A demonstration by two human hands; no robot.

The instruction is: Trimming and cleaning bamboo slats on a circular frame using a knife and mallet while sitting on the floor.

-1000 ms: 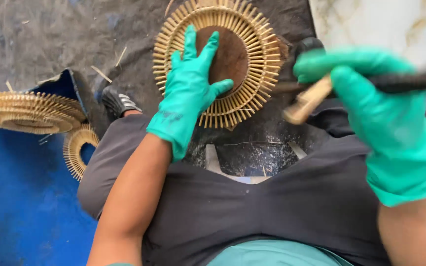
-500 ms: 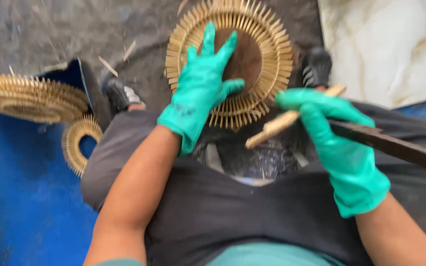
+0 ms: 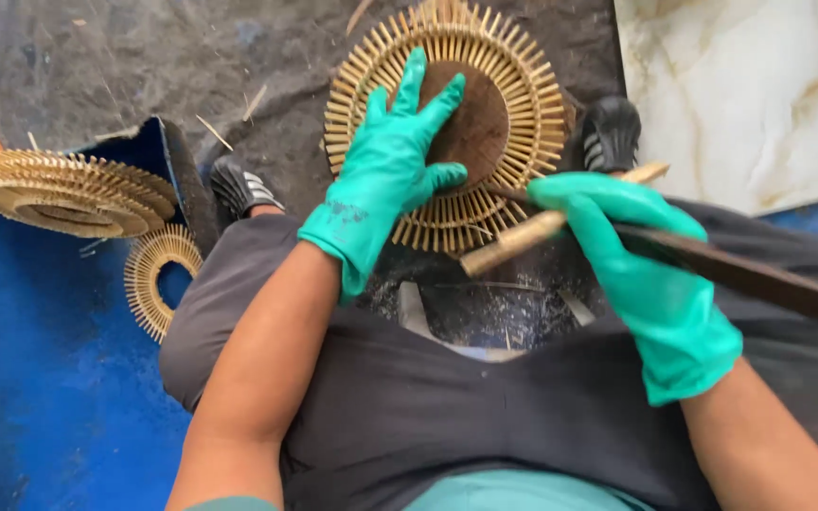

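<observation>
The bamboo sunburst frame [image 3: 485,114] lies on dark ground, its spoked rim running clear past the spread fingertips of the left hand [image 3: 392,170] on the far side, with bare ground beyond. That green-gloved hand lies flat, fingers splayed, on the frame's brown centre. Just below its thumb, the right hand [image 3: 636,274] closes around a bamboo stick [image 3: 542,227] and a dark blade [image 3: 769,279], wrist bent inward.

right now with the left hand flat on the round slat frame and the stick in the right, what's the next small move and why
Probably bring the stick down onto the frame: the left hand pins it, and the right hand hovers at its near edge.
</observation>
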